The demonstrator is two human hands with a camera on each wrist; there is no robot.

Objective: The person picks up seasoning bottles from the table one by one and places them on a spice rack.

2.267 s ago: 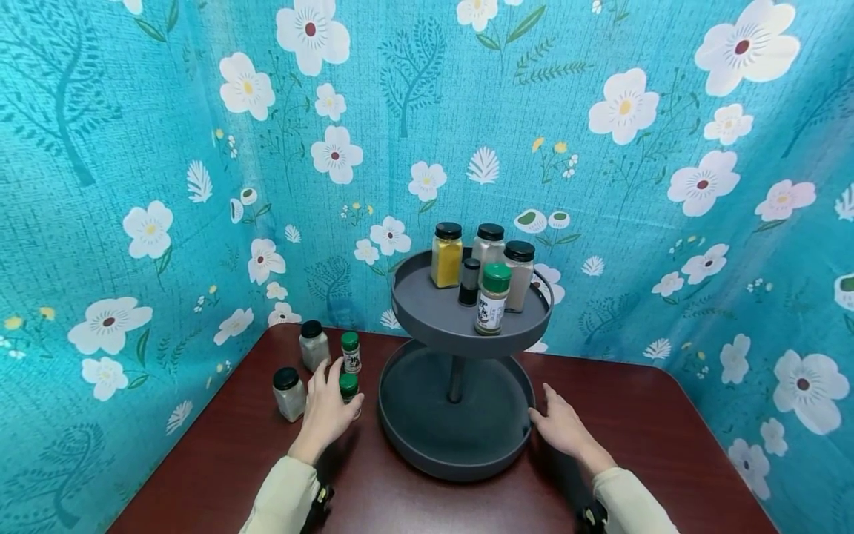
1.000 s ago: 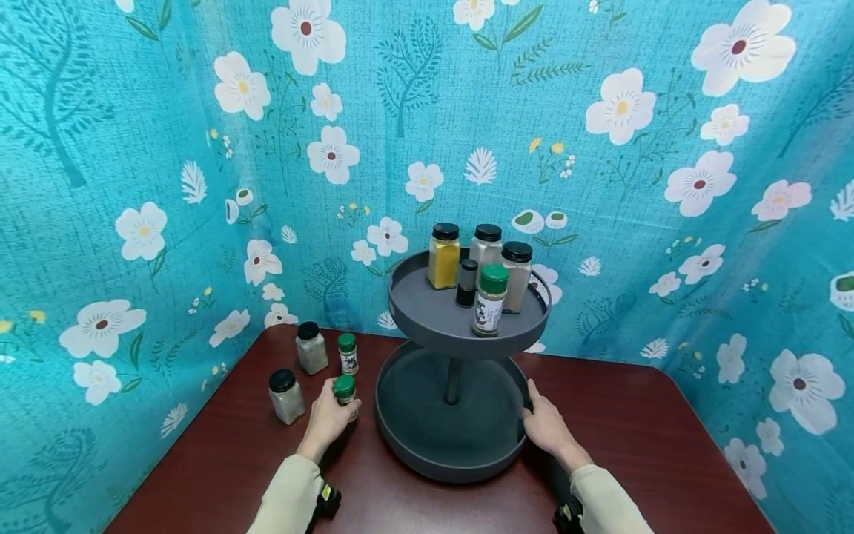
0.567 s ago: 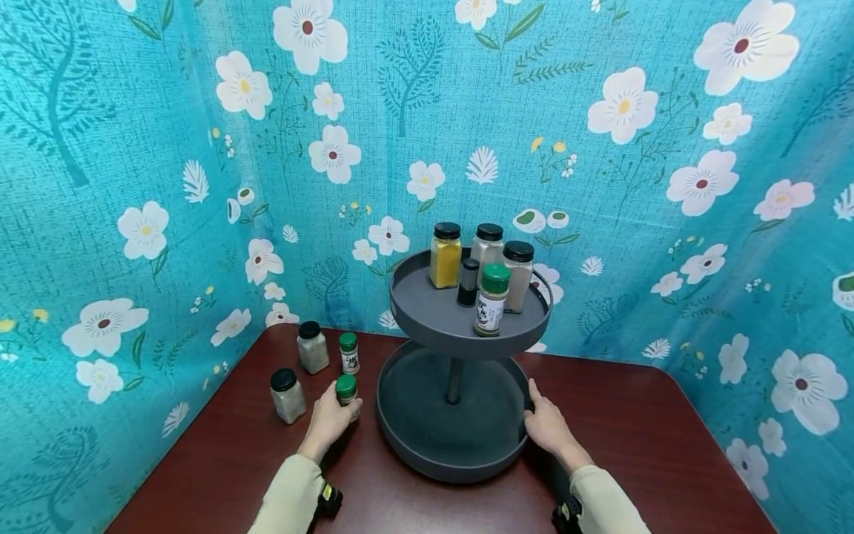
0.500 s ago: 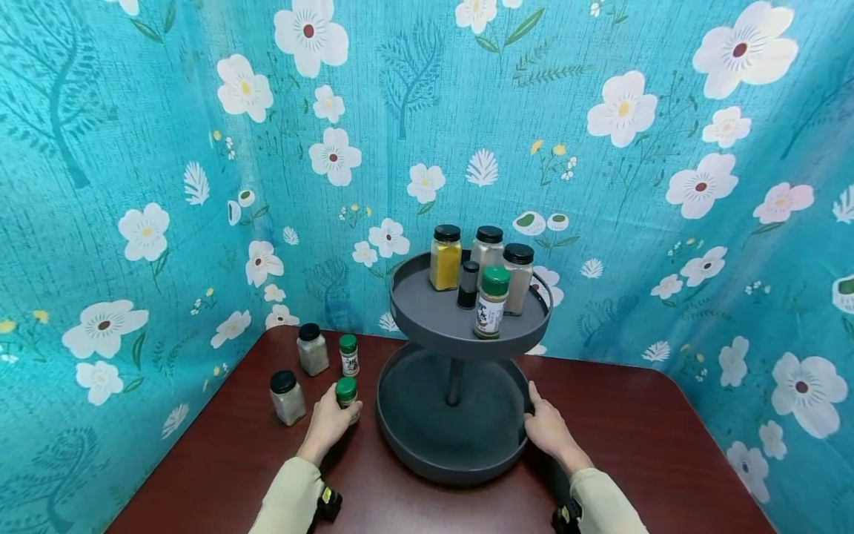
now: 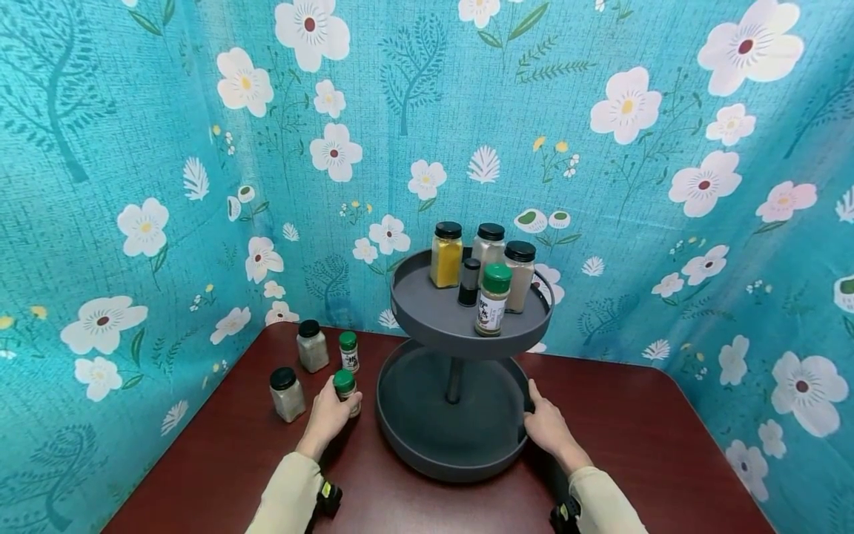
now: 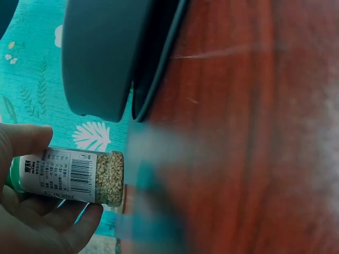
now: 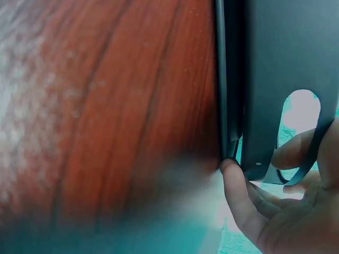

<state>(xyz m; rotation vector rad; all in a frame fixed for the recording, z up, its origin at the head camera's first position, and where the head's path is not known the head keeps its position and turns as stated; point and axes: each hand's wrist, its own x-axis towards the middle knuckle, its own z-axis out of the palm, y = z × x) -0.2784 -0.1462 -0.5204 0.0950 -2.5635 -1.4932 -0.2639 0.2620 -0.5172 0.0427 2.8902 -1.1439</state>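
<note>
My left hand (image 5: 328, 417) pinches a small spice jar (image 6: 74, 176) with a green cap between thumb and fingers, left of a dark grey two-tier lazy Susan (image 5: 434, 467). Tan granules and a barcode label show in the left wrist view. My right hand (image 5: 547, 423) grips the right side of the lower tier. In the right wrist view, its thumb passes through an oval cutout in the tier wall (image 7: 296, 47), and a fingertip (image 7: 230, 166) touches the bottom edge. Nothing stands in the lower tier.
Two black-capped jars (image 5: 288, 399) (image 5: 312, 348) and another green-capped jar (image 5: 349, 356) stand on the dark red table (image 5: 614, 400) at left. The upper tier holds a yellow jar (image 5: 446, 259), a green-capped jar (image 5: 491, 308) and several black-capped ones. Flowered cloth (image 5: 427, 111) hangs behind.
My left hand has come down round the green-capped jar, taken hold of it and raised it slightly in the head view. My right hand has moved inward and gripped the lower tier.
</note>
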